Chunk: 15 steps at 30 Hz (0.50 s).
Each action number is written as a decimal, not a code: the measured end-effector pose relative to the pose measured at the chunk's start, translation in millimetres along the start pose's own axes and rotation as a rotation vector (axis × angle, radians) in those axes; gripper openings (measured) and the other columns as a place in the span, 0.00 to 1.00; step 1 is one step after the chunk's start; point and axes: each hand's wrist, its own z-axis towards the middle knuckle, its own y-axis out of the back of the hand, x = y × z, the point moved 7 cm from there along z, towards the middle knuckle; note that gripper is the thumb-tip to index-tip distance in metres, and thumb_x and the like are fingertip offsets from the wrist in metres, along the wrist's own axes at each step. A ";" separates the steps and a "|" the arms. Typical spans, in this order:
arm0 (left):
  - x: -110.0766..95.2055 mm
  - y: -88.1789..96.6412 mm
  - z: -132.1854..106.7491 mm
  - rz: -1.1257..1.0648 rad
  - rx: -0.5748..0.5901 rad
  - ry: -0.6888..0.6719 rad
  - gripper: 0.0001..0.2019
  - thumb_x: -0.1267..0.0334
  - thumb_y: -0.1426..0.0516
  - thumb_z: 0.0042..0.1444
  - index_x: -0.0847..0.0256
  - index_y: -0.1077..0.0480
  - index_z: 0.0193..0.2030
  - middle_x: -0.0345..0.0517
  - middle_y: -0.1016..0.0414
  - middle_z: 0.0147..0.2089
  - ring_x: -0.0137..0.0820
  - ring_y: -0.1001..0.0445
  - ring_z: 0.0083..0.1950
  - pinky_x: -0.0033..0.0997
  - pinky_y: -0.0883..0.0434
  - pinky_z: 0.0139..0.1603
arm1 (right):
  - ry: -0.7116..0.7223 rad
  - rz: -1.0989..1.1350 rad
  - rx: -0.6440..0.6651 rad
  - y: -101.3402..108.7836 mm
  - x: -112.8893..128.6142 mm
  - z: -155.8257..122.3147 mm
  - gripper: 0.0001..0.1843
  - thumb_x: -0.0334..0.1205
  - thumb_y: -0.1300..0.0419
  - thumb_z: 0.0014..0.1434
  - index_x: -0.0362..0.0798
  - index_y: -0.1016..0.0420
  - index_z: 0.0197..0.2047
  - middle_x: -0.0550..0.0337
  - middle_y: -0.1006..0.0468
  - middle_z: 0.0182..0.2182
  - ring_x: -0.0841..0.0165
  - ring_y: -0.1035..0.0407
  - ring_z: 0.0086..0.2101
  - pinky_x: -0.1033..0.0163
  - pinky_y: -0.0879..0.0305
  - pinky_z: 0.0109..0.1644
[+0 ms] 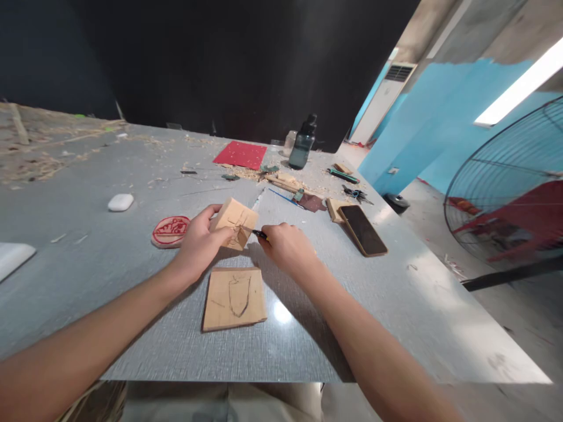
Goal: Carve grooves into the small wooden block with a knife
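Note:
My left hand (204, 240) grips a small wood block (241, 214) by its left side and holds it tilted above the table. Dark lines are drawn on the block's face, and a darker, cut-looking patch shows at its lower right. Closed around the handle of a craft knife (260, 234), my right hand (285, 245) brings its tip close to that face; whether it touches I cannot tell. Below both hands lies a square wood board (220, 302) with a pencilled shield-like outline. A round wood piece with a red design (171, 230) rests left of my left hand.
A phone (363, 230) leans on a wood piece at right, near pliers (355, 192). A dark bottle (303, 143), red sheet (241, 155) and wood shavings lie toward the back. A white case (120, 203) sits at left. Beyond the right edge stands a large fan (510, 181).

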 end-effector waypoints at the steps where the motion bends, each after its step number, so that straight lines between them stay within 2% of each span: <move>1: 0.9 -0.1 0.4 0.002 0.005 0.005 0.23 0.62 0.36 0.45 0.58 0.25 0.51 0.45 0.16 0.41 0.41 0.19 0.39 0.32 0.27 0.34 | 0.001 -0.002 0.001 -0.4 0.0 0.1 0.16 0.43 0.45 0.73 0.49 0.15 0.48 0.47 0.14 0.40 0.59 0.21 0.36 0.60 0.38 0.36; 7: 6.8 -0.9 3.3 0.075 0.061 0.013 0.25 0.61 0.35 0.48 0.57 0.25 0.55 0.47 0.15 0.43 0.43 0.17 0.41 0.34 0.25 0.36 | -0.004 -0.020 0.012 -4.0 -0.7 1.8 0.16 0.42 0.44 0.72 0.47 0.15 0.46 0.46 0.14 0.39 0.59 0.21 0.35 0.60 0.39 0.36; 10: 2.0 -2.7 3.0 0.235 0.106 -0.060 0.24 0.60 0.35 0.50 0.56 0.25 0.56 0.47 0.16 0.47 0.44 0.18 0.44 0.36 0.25 0.40 | 0.006 -0.022 0.011 -6.0 -1.7 2.6 0.16 0.43 0.44 0.72 0.47 0.14 0.46 0.46 0.14 0.38 0.59 0.21 0.35 0.60 0.39 0.36; 15: -9.8 -3.4 -0.1 0.499 0.112 -0.204 0.22 0.63 0.34 0.52 0.53 0.25 0.55 0.46 0.16 0.50 0.45 0.19 0.46 0.37 0.28 0.43 | 0.020 -0.030 0.003 -4.7 -3.4 1.7 0.18 0.43 0.45 0.72 0.47 0.14 0.46 0.46 0.14 0.38 0.58 0.21 0.35 0.59 0.39 0.35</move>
